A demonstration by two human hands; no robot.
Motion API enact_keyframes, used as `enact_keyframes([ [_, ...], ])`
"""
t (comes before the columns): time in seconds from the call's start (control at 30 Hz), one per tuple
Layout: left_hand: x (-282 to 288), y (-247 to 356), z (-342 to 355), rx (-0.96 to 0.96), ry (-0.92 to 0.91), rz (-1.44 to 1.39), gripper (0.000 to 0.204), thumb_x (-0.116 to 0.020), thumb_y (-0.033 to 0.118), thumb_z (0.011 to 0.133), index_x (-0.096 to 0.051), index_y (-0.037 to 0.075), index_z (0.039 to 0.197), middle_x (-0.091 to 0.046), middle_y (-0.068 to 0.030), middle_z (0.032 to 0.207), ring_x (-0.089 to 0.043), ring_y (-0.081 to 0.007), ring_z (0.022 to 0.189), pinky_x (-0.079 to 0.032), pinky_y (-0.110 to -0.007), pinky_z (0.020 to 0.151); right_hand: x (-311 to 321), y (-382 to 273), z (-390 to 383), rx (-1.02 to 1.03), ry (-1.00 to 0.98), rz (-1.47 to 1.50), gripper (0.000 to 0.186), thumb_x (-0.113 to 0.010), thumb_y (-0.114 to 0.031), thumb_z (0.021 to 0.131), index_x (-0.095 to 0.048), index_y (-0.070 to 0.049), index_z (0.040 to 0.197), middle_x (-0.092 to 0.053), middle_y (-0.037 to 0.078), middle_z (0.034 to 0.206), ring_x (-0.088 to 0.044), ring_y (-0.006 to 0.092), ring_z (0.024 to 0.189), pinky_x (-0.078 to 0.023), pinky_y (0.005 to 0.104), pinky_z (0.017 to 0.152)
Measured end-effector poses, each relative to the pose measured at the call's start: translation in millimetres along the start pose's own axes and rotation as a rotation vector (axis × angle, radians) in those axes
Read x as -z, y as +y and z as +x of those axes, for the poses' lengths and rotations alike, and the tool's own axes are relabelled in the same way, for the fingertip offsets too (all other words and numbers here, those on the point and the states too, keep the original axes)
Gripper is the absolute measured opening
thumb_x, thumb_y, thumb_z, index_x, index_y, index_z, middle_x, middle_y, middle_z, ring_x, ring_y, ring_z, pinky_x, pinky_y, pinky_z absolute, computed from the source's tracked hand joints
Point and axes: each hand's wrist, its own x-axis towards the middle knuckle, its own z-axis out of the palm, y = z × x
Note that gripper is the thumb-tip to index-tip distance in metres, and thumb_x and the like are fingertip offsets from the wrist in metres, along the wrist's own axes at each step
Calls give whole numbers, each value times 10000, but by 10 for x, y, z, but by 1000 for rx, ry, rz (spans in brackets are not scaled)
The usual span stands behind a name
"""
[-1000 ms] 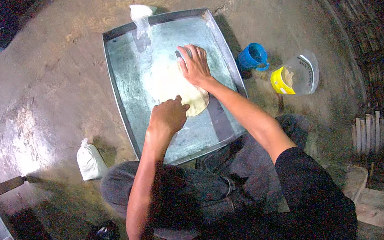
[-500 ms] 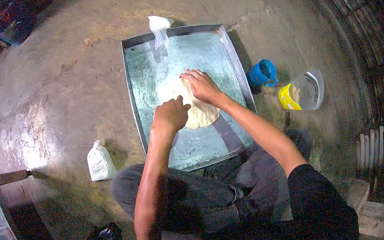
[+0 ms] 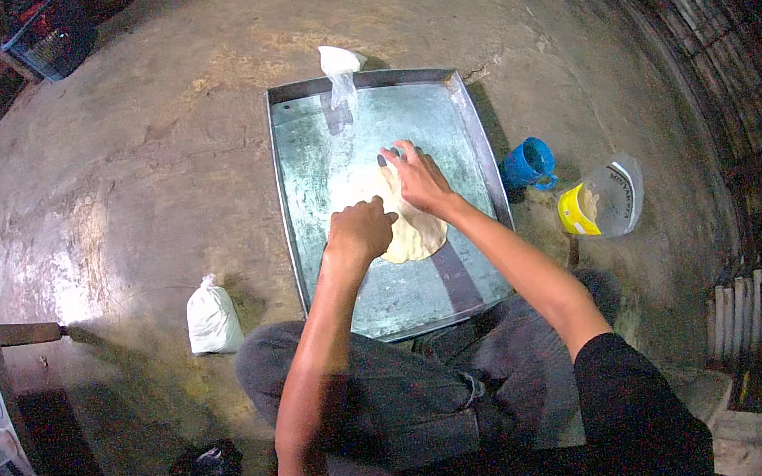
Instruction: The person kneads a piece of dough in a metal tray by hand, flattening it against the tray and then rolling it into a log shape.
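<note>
A metal tray [image 3: 327, 307] lies in front of my crossed legs, holding a pale, flattened round of dough [image 3: 418, 242]. My left hand [image 3: 364, 226] is on the dough's near left part, fingers bent but apart, with nothing seen in them. Farther up the dough, my right hand [image 3: 419, 176] has its fingers curved over a small dark thing at the fingertips, too small to make out. A white plastic bag [image 3: 339, 58] hangs over the tray's far edge. Beside the tray's right side stand a blue mug [image 3: 526, 163] and a clear container with a yellow label [image 3: 602, 201].
A tied white bag [image 3: 212, 317] sits left of the tray on the concrete floor, with black crumpled plastic [image 3: 205, 464] nearer me. A dark beam [image 3: 14, 333] juts in at left. A blue basket [image 3: 51, 41] is at back left, stacked pale slats [image 3: 750, 307] at right.
The view has shifted, so tray and surroundings sit lower and more rightward. Both my hands remain on the dough, with slight changes in how the fingers bend.
</note>
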Motion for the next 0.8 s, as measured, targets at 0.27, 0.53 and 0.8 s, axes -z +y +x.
enact_keyframes([
  [0.27,73,-3,-55,8,-32,28,592,-555,421,955,-483,27,1391,-643,-207,1237,-616,-368,1150,-497,-477,954,-109,124,-998,243,14,128,607,-713,-304,860,-503,-151,1408,-416,237,1465,-445,425,1319,-386,493,1081],
  [0.53,-294,66,32,-47,-91,168,603,-721,420,829,-564,44,1274,-671,-190,1183,-650,-360,1094,-532,-476,898,6,-6,-1359,201,134,48,952,-857,-391,675,-393,-176,1477,-340,252,1486,-303,451,1402,-281,550,1118],
  [0.8,-587,28,59,-124,58,232,443,-723,294,803,-624,52,1160,-687,-165,1084,-674,-330,1034,-532,-488,869,-96,21,-1364,377,188,133,621,-752,-316,800,-532,-144,1355,-473,181,1378,-411,383,1332,-338,516,1103],
])
